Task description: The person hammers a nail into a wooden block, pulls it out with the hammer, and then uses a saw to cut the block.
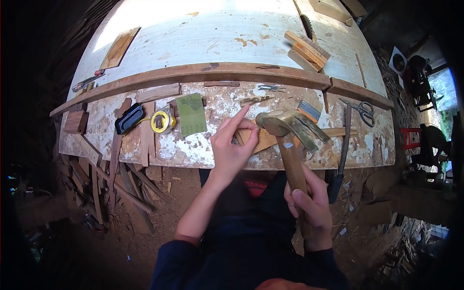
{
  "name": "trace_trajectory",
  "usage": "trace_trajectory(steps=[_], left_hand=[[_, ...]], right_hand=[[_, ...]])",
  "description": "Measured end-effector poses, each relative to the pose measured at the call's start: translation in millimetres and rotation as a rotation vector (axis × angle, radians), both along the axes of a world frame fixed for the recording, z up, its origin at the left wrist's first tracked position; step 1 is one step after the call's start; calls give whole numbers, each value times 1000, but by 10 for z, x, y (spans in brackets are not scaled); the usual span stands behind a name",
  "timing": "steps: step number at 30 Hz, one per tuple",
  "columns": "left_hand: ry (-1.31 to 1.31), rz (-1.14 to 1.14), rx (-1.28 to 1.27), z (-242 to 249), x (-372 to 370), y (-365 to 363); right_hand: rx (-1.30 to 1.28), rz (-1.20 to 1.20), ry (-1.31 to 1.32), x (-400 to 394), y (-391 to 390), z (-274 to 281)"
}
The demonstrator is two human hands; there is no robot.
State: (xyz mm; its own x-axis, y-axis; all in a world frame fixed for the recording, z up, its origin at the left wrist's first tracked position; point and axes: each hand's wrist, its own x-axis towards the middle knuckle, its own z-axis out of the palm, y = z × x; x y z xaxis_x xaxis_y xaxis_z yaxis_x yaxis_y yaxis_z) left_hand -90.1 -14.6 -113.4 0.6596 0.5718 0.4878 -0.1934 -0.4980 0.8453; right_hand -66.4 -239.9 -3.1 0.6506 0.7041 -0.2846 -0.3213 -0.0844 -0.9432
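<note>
My right hand [311, 205] is wrapped round the wooden handle of a claw hammer [291, 164]. The hammer's head is raised above the near edge of the workbench, its claw pointing right. My left hand [229, 142] is just left of the hammer head, over a small light-brown wooden piece [265, 141] dotted with small marks. Its index finger stretches forward while the thumb and middle finger curl toward each other. Whatever lies between them is too small to make out. The hammer head hides part of the wooden piece.
On the bench [166, 147] lie green sandpaper [192, 114], a yellow tape measure [162, 121], a black-and-blue case [130, 119], several nails [271, 88] and scissors [363, 113]. A long wooden strip [203, 72] crosses it. Stacked blocks [308, 50] stand behind. Scrap wood [116, 183] leans below, left.
</note>
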Motion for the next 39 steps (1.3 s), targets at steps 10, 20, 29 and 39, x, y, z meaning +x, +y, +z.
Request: trace_trajectory(steps=[10, 20, 29, 39], left_hand=[[30, -22, 16, -34, -8, 20], [35, -10, 12, -14, -21, 22], [23, 0, 17, -40, -9, 9], [45, 0, -16, -33, -21, -4]], right_hand=[[114, 68, 26, 13, -91, -38], [155, 80, 26, 24, -54, -101], [316, 51, -4, -23, -56, -92], [355, 68, 23, 30, -54, -119]])
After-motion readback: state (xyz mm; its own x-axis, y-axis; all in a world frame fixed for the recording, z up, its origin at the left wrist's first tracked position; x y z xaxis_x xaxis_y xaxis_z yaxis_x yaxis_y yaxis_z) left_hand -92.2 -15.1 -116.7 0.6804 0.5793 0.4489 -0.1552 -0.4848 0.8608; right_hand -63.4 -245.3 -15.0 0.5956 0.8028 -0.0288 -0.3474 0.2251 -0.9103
